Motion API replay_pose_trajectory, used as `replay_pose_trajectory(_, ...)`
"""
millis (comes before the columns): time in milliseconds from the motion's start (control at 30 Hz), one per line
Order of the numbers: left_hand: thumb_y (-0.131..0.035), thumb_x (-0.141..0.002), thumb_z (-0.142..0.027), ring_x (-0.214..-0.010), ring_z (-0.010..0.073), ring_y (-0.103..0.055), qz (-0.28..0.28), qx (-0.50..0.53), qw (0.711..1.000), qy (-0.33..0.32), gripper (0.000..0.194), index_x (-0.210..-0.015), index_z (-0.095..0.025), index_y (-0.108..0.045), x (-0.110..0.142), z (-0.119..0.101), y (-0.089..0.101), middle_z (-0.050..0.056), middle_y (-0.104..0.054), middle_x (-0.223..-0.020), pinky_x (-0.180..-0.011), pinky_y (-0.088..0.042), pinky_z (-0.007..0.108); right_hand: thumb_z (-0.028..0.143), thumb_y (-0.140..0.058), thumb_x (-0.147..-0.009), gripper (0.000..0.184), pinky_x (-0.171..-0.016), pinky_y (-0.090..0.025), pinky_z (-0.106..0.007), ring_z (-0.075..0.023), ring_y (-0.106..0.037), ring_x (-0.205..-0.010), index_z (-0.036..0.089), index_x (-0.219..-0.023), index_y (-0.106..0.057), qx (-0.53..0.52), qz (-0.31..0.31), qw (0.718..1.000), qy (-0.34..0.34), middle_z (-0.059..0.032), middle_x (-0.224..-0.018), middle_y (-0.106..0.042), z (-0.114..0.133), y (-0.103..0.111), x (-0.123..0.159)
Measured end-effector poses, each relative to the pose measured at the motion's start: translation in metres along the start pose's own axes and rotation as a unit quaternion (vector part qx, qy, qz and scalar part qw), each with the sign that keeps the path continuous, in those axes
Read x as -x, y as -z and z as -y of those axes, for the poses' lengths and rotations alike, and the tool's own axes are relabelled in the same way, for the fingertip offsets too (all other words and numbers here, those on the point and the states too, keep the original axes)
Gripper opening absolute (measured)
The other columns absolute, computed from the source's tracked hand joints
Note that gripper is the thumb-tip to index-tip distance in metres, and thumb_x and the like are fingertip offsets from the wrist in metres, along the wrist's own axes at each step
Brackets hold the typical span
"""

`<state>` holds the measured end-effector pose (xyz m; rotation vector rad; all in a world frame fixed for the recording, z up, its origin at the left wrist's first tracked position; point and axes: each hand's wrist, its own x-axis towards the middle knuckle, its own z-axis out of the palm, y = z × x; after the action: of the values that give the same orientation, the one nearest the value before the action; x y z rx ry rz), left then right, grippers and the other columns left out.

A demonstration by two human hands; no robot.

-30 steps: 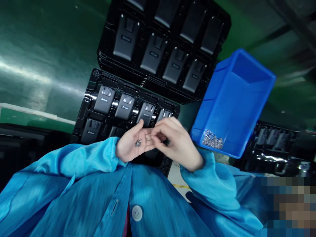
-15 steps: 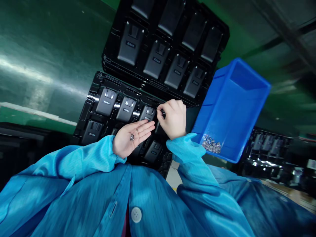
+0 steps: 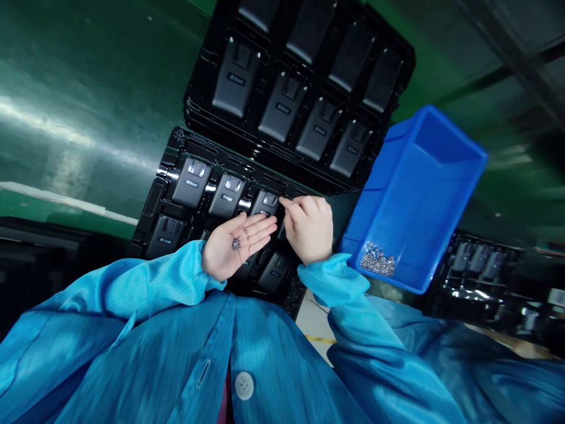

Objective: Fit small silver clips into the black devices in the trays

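My left hand point(image 3: 223, 250) is palm up with its fingers stretched out flat, bearing a small heap of silvery screws point(image 3: 236, 243). My right hand point(image 3: 310, 227) is to the right, its index finger extended and the others curled. That fingertip is at the upper right corner of a dark grey plug adapter point(image 3: 265, 202) marked "Riton", and I see nothing held in this hand. The adapter sits in a black plastic tray point(image 3: 152, 197) with several like it. My hands hide some of the adapters there.
Behind stands a black tray stack point(image 3: 282, 150) holding larger grey adapters. A blue bin point(image 3: 375, 194) at the right has a pile of shiny screws point(image 3: 377, 261) at its near end. Farther right is another tray point(image 3: 474, 294) with adapters. The green tabletop point(image 3: 88, 88) spreads left.
My right hand has moved from above my left fingers to the adapter's corner, and its pinch has loosened with the index finger extended. My left hand has flattened and shifted slightly left.
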<state>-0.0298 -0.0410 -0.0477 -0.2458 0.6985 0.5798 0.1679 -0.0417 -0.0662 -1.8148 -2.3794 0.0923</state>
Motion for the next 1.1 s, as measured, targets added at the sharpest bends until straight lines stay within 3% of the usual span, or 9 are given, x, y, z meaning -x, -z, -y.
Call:
replay_pose_trajectory(200, -0.027, -0.101, -0.052, -0.124, 0.0236, -0.059, 0.01, -0.008, 1.0, 0.014, 0.07, -0.144, 0.001, -0.042, 0.002, -0.003, -0.004, 0.021, -0.061, -0.134, -0.109, -0.041, 0.034, 0.02, -0.051, -0.094, 0.021, -0.083, -0.042, -0.041, -0.0239, -0.052, -0.094, 0.022, -0.109, -0.066, -0.069, -0.046, 0.997, 0.004, -0.0081, -0.099, -0.059, 0.026, 0.028, 0.001)
replay_pose_trajectory(333, -0.018, -0.102, -0.05, -0.093, 0.0188, -0.069, 0.064, -0.003, 0.998, 0.021, 0.07, -0.139, 0.0, -0.049, 0.005, -0.004, -0.004, 0.018, -0.071, -0.111, -0.094, -0.048, 0.03, 0.019, -0.057, -0.091, 0.008, -0.083, -0.042, -0.04, -0.0222, -0.052, -0.094, 0.022, -0.09, -0.065, -0.156, -0.009, 0.986, 0.066, -0.0053, -0.094, -0.059, 0.051, 0.046, -0.002)
replay_pose_trajectory(400, -0.016, -0.103, -0.048, -0.078, 0.0161, -0.068, 0.098, 0.009, 0.995, 0.018, 0.068, -0.133, -0.001, -0.055, 0.006, -0.004, -0.003, 0.016, -0.073, -0.1, -0.083, -0.05, 0.028, 0.019, -0.06, -0.089, 0.006, -0.084, -0.042, -0.041, -0.0225, -0.052, -0.095, 0.021, -0.086, -0.064, -0.175, 0.016, 0.983, 0.06, -0.0048, -0.094, -0.059, 0.057, 0.048, -0.002)
replay_pose_trajectory(533, -0.013, -0.104, -0.043, -0.07, 0.0159, -0.066, 0.131, 0.025, 0.991, 0.018, 0.065, -0.13, -0.004, -0.058, 0.006, -0.002, -0.003, 0.012, -0.072, -0.088, -0.069, -0.048, 0.027, 0.017, -0.064, -0.086, 0.005, -0.086, -0.041, -0.041, -0.0226, -0.05, -0.098, 0.022, -0.085, -0.063, -0.211, 0.023, 0.976, 0.043, -0.004, -0.095, -0.058, 0.058, 0.043, -0.002)
replay_pose_trajectory(667, -0.013, -0.105, -0.038, -0.079, 0.0176, -0.069, 0.119, 0.03, 0.992, 0.018, 0.061, -0.134, -0.006, -0.055, 0.008, -0.001, -0.008, 0.012, -0.073, -0.094, -0.072, -0.048, 0.027, 0.014, -0.066, -0.083, 0.008, -0.088, -0.04, -0.042, -0.0221, -0.05, -0.097, 0.022, -0.084, -0.062, -0.235, 0.012, 0.971, 0.04, -0.0035, -0.095, -0.057, 0.058, 0.038, -0.002)
replay_pose_trajectory(867, -0.015, -0.105, -0.033, -0.098, 0.0188, -0.071, 0.067, 0.039, 0.997, 0.025, 0.057, -0.131, -0.007, -0.058, 0.013, 0.001, -0.018, 0.012, -0.074, -0.102, -0.095, -0.049, 0.031, 0.01, -0.064, -0.081, 0.013, -0.086, -0.043, -0.039, -0.0213, -0.048, -0.099, 0.022, -0.084, -0.06, -0.261, -0.018, 0.964, 0.038, -0.0031, -0.094, -0.059, 0.064, 0.033, -0.001)
replay_pose_trajectory(1100, -0.024, -0.104, -0.036, -0.117, 0.0214, -0.064, 0.039, 0.033, 0.998, 0.025, 0.055, -0.139, -0.003, -0.05, 0.007, 0.001, -0.008, 0.017, -0.07, -0.12, -0.108, -0.043, 0.035, 0.018, -0.061, -0.085, 0.006, -0.089, -0.042, -0.044, -0.023, -0.054, -0.097, 0.024, -0.084, -0.06, -0.191, -0.06, 0.98, 0.023, -0.0035, -0.093, -0.061, 0.048, 0.04, -0.015)
